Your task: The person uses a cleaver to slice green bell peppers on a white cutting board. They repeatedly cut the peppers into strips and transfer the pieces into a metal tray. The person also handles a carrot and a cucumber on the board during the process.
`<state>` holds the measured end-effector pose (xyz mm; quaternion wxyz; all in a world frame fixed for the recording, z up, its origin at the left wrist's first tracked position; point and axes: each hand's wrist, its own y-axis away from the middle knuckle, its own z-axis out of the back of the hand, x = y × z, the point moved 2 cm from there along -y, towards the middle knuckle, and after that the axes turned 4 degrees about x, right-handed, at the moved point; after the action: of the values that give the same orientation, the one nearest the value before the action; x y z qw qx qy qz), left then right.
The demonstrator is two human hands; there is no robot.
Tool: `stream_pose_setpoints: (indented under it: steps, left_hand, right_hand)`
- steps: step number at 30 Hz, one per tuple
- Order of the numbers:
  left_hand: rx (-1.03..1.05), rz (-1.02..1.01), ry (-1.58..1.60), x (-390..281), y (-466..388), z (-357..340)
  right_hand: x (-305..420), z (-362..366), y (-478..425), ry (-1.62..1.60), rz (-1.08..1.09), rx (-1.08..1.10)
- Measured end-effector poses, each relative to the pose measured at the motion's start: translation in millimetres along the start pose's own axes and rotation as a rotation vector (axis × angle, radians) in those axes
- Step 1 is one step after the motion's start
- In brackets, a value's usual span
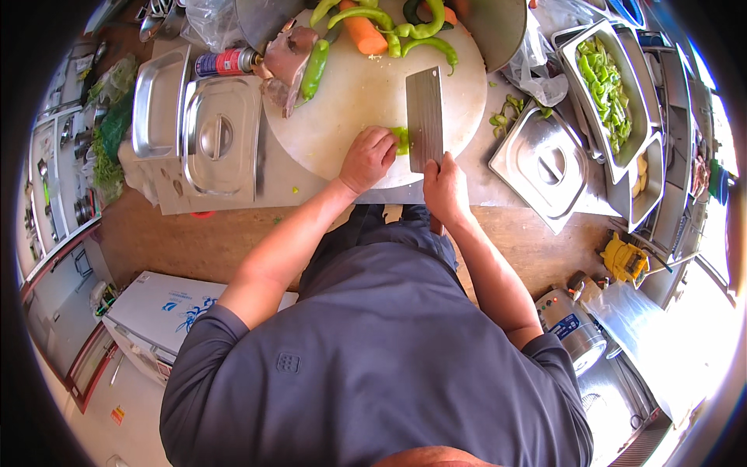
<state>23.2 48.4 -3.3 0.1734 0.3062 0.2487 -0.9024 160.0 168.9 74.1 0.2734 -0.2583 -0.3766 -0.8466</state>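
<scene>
On a round white cutting board (350, 111), my left hand (370, 156) presses a piece of green pepper (401, 140) with curled fingers. My right hand (446, 185) grips the wooden handle of a Chinese cleaver (425, 119). Its broad blade stands just right of the pepper piece, close to my left fingertips. Farther back on the board lie several long green peppers (432, 49), an orange carrot (366, 36) and a chunk of meat (288, 61). One green pepper (316, 69) rests against the meat.
Left of the board are a steel pan lid (217, 140), a shallow steel pan (160, 108) and a gas canister (226, 62). To the right lie pepper scraps (506, 114), another steel lid (545, 166) and a pan of cut green peppers (607, 93). A large metal bowl (496, 29) borders the back.
</scene>
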Motion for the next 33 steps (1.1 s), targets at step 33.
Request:
stream_pose_setpoints:
  steps: [33]
  left_hand:
    - [0.156,0.041,-0.111,-7,-6,2]
  right_hand:
    - [-34,7,29,-0.102,0.094,-0.056]
